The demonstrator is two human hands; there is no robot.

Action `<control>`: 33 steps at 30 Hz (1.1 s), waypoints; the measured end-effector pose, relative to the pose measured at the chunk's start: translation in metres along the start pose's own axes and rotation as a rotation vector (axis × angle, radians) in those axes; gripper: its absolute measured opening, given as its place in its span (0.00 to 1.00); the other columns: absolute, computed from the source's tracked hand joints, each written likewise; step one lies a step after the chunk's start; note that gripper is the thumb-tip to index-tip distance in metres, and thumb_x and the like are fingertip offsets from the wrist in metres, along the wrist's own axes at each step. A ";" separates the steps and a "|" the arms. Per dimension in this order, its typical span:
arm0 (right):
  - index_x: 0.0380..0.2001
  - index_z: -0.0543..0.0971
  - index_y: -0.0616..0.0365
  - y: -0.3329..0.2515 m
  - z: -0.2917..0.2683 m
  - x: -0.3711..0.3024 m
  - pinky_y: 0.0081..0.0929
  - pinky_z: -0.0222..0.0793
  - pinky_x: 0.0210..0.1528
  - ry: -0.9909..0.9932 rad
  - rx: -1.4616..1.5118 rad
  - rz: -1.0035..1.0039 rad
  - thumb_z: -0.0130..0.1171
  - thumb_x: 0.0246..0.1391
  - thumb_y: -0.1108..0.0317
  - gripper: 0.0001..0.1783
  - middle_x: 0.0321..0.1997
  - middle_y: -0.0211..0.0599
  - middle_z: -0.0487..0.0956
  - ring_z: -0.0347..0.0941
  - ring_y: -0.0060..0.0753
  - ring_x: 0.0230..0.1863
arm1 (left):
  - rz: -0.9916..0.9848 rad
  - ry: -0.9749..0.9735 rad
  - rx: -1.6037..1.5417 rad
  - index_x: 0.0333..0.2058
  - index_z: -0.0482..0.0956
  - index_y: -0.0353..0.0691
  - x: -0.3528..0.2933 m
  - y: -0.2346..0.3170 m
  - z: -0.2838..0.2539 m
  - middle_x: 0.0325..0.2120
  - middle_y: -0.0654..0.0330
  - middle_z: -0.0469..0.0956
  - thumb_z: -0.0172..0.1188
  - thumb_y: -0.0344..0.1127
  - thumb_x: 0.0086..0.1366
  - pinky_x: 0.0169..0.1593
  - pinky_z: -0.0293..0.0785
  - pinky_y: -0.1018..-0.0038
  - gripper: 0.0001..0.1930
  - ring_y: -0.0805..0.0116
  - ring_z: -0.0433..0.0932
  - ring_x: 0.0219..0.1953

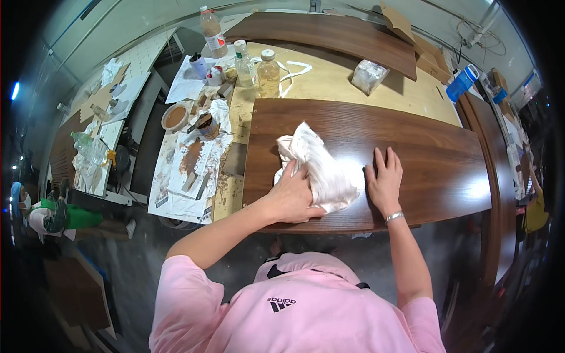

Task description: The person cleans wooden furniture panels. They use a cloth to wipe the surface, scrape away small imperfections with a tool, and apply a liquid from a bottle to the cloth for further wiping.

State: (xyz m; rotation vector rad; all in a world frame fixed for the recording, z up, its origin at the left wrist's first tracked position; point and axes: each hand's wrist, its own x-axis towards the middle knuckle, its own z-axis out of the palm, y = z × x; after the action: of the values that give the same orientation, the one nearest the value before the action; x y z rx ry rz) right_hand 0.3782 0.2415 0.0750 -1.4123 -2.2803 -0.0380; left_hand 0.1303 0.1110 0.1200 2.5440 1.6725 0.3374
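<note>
A dark brown wood-grain board (435,156) lies flat on the bench in front of me. Bunched on its left half is a white cloth (329,173), part of it smeared by motion. My left hand (296,193) grips the cloth's near left side and presses it against the board; some of its fingers are hidden in the folds. To the right of the cloth, my right hand (385,181) rests on the board's surface with fingers stretched out, holding nothing. A shiny bracelet (394,217) circles the right wrist.
Left of the board sit a tub of brown paste (175,117), a small open jar (207,126) and stained paper (185,159). Several bottles (269,73) stand behind. Another brown board (318,32), a wrapped block (369,77) and a blue bottle (462,83) lie farther back. A person (65,215) is at far left.
</note>
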 end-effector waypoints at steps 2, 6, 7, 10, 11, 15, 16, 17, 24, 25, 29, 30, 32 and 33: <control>0.59 0.73 0.54 -0.015 -0.010 0.003 0.53 0.51 0.69 -0.057 0.035 -0.013 0.60 0.57 0.55 0.28 0.66 0.56 0.65 0.56 0.61 0.68 | -0.050 0.069 -0.005 0.64 0.64 0.35 0.016 -0.037 0.021 0.63 0.44 0.64 0.58 0.63 0.59 0.69 0.50 0.49 0.43 0.45 0.57 0.68; 0.56 0.76 0.53 -0.017 -0.017 0.005 0.52 0.52 0.68 -0.049 0.092 0.042 0.62 0.54 0.57 0.26 0.65 0.52 0.67 0.57 0.60 0.67 | -0.580 -0.031 0.002 0.60 0.68 0.33 0.063 -0.121 -0.021 0.60 0.42 0.67 0.58 0.58 0.61 0.64 0.57 0.47 0.38 0.43 0.62 0.64; 0.55 0.77 0.53 -0.023 -0.018 0.008 0.51 0.53 0.68 -0.041 0.119 0.029 0.63 0.53 0.58 0.25 0.65 0.50 0.68 0.57 0.59 0.67 | -0.439 0.057 0.169 0.58 0.70 0.32 0.053 -0.171 -0.008 0.59 0.41 0.68 0.58 0.55 0.62 0.64 0.59 0.49 0.35 0.41 0.63 0.62; 0.54 0.78 0.52 -0.024 -0.016 0.009 0.50 0.53 0.68 -0.028 0.131 0.039 0.63 0.53 0.58 0.25 0.65 0.49 0.68 0.57 0.57 0.67 | -0.336 0.185 0.273 0.55 0.72 0.31 0.053 -0.199 0.012 0.56 0.40 0.69 0.56 0.49 0.64 0.62 0.61 0.51 0.28 0.39 0.65 0.60; 0.54 0.78 0.52 -0.024 -0.015 0.010 0.50 0.53 0.68 -0.025 0.132 0.046 0.63 0.53 0.58 0.25 0.65 0.49 0.68 0.57 0.57 0.67 | -0.397 0.236 0.217 0.54 0.73 0.31 0.054 -0.193 0.011 0.55 0.40 0.70 0.55 0.46 0.65 0.62 0.62 0.51 0.26 0.38 0.65 0.60; 0.53 0.78 0.52 -0.016 -0.017 0.011 0.50 0.53 0.67 -0.022 0.127 0.053 0.64 0.52 0.58 0.25 0.63 0.48 0.69 0.58 0.57 0.66 | -0.153 0.161 0.090 0.52 0.75 0.33 0.035 -0.082 -0.006 0.48 0.40 0.75 0.55 0.39 0.61 0.56 0.65 0.48 0.22 0.40 0.70 0.53; 0.53 0.78 0.52 -0.017 -0.016 0.010 0.50 0.53 0.67 -0.010 0.106 0.052 0.64 0.51 0.58 0.25 0.63 0.49 0.69 0.58 0.57 0.66 | -0.122 0.120 0.101 0.50 0.74 0.26 0.025 -0.052 0.006 0.48 0.38 0.74 0.58 0.37 0.60 0.60 0.64 0.49 0.23 0.37 0.70 0.54; 0.52 0.78 0.52 -0.018 -0.015 0.009 0.51 0.53 0.67 0.002 0.107 0.053 0.63 0.51 0.58 0.24 0.62 0.49 0.69 0.59 0.57 0.65 | -0.033 0.079 0.067 0.49 0.74 0.25 0.016 -0.025 0.016 0.47 0.39 0.75 0.58 0.36 0.59 0.58 0.67 0.52 0.22 0.39 0.72 0.51; 0.52 0.77 0.53 -0.015 -0.010 0.004 0.51 0.53 0.67 0.004 0.097 0.017 0.63 0.51 0.58 0.24 0.61 0.49 0.70 0.59 0.58 0.65 | -0.079 0.259 -0.936 0.57 0.74 0.40 -0.006 0.059 -0.017 0.46 0.48 0.80 0.64 0.26 0.52 0.48 0.78 0.62 0.29 0.50 0.82 0.42; 0.52 0.77 0.53 -0.016 -0.010 0.006 0.51 0.54 0.66 0.011 0.097 0.012 0.63 0.51 0.58 0.24 0.61 0.49 0.70 0.59 0.58 0.65 | -0.095 0.280 -0.763 0.58 0.72 0.41 -0.006 0.045 -0.027 0.51 0.47 0.77 0.64 0.26 0.53 0.53 0.76 0.64 0.31 0.48 0.78 0.49; 0.52 0.78 0.52 -0.016 -0.010 0.007 0.51 0.55 0.66 0.011 0.101 0.004 0.62 0.52 0.58 0.24 0.61 0.49 0.70 0.59 0.57 0.65 | 0.092 0.040 -0.216 0.61 0.71 0.47 -0.035 0.039 -0.007 0.62 0.52 0.68 0.61 0.32 0.57 0.64 0.63 0.53 0.30 0.49 0.69 0.62; 0.52 0.78 0.52 -0.013 -0.009 0.007 0.51 0.54 0.66 0.024 0.095 0.012 0.62 0.52 0.58 0.24 0.62 0.49 0.70 0.59 0.57 0.65 | 0.152 0.038 -0.138 0.60 0.71 0.47 -0.046 0.034 -0.004 0.62 0.53 0.69 0.59 0.30 0.57 0.66 0.61 0.53 0.30 0.52 0.69 0.63; 0.52 0.78 0.51 -0.012 -0.008 0.008 0.50 0.54 0.67 0.014 0.108 0.019 0.62 0.53 0.58 0.23 0.62 0.49 0.70 0.59 0.57 0.66 | 0.023 0.064 -0.246 0.59 0.73 0.47 -0.083 -0.010 -0.004 0.61 0.55 0.70 0.56 0.26 0.53 0.69 0.58 0.53 0.31 0.58 0.68 0.65; 0.53 0.78 0.51 -0.014 -0.009 0.009 0.50 0.53 0.67 0.004 0.119 0.015 0.62 0.53 0.58 0.23 0.62 0.49 0.69 0.59 0.56 0.66 | -0.075 0.118 -0.124 0.58 0.74 0.48 -0.107 -0.040 -0.005 0.60 0.53 0.72 0.54 0.23 0.50 0.67 0.61 0.55 0.33 0.60 0.71 0.63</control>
State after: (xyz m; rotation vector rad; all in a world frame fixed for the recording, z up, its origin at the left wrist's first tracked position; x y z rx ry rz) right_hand 0.3662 0.2401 0.0897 -1.3666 -2.2292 0.0979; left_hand 0.0527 0.0287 0.1026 2.4091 1.7219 0.5764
